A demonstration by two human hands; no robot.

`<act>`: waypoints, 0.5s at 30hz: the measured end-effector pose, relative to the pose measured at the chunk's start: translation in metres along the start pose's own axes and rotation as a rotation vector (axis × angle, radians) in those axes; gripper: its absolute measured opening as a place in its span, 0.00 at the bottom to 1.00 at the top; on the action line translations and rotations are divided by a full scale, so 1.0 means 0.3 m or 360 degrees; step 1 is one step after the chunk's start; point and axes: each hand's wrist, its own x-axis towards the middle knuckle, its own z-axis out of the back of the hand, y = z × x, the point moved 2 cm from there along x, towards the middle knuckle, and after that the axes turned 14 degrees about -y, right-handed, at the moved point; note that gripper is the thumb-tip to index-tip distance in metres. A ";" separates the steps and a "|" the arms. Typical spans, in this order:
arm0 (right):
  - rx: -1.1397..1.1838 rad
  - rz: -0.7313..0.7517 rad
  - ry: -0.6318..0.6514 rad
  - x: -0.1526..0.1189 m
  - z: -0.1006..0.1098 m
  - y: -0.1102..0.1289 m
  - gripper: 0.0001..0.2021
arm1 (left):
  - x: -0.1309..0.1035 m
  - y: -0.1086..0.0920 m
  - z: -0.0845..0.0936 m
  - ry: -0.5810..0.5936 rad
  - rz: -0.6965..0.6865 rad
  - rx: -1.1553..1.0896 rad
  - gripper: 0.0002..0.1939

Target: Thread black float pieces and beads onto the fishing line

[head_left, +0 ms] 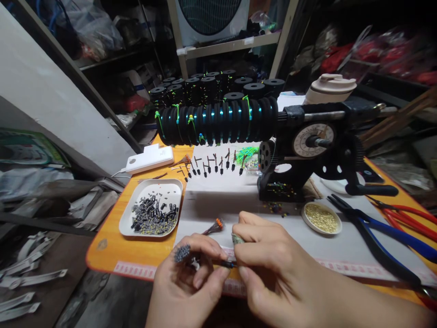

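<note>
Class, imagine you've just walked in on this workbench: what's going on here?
A person's left hand and right hand meet at a small dark piece, pinched at their fingertips near the table edge. A grey-tipped bundle also sits in the left hand. Just beyond lies an orange-tipped bundle. A white tray of little black and grey parts stands to the left; a dish of gold-coloured bits and blue-and-black pliers are to the right. Behind, a cranked device carries a ridged black roller.

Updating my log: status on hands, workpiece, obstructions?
Left hand pinching small dark piece. Right hand at its end, grip unclear. Orange-tipped bundle beyond, not between.
</note>
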 end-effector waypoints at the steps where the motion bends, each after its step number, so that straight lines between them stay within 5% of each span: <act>1: -0.0015 0.0010 0.0023 0.001 0.000 0.000 0.11 | -0.002 -0.002 0.000 -0.0001 -0.0063 0.0036 0.09; 9: -0.0171 0.0062 0.0101 -0.006 -0.014 -0.023 0.15 | -0.025 -0.021 -0.009 -0.0110 -0.0852 0.0355 0.15; 15: 0.0095 0.0040 0.0094 -0.016 0.006 -0.019 0.19 | -0.008 -0.026 -0.014 0.0017 -0.0889 0.0196 0.14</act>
